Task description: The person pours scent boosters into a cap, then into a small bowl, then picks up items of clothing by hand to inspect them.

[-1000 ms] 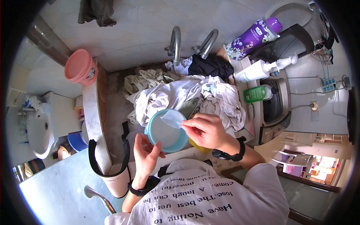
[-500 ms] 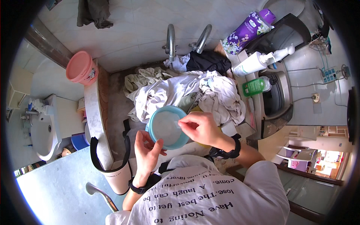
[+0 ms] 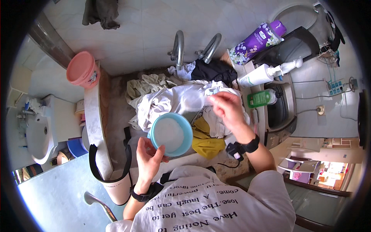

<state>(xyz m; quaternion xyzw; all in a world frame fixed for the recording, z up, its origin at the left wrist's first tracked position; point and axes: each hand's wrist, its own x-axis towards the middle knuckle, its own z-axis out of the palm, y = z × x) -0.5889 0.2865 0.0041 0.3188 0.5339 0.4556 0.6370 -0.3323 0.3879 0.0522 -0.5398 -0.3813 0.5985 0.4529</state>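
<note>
My left hand (image 3: 150, 154) grips the near left side of a round light-blue tub (image 3: 188, 135), thumb at its rim. White powder (image 3: 169, 135) lies inside the tub. My right hand (image 3: 228, 110) pinches the end of a translucent scoop (image 3: 192, 101), held beyond the tub over a heap of white clothes (image 3: 154, 102). What the scoop contains is hard to make out. A mustard-yellow cloth (image 3: 208, 145) lies just right of the tub, below my right hand.
Two metal taps (image 3: 177, 50) arch over the basin, near black cloth (image 3: 214, 71). A pink bucket (image 3: 81, 71) stands on the left ledge. On the right are a purple bottle (image 3: 257, 42), white pump bottle (image 3: 257, 75), green bottle (image 3: 259, 99) and washing machine (image 3: 284, 104).
My right hand has moved from above the tub up and right, bringing the scoop out over the clothes. The yellow cloth is now uncovered. My left hand still holds the tub.
</note>
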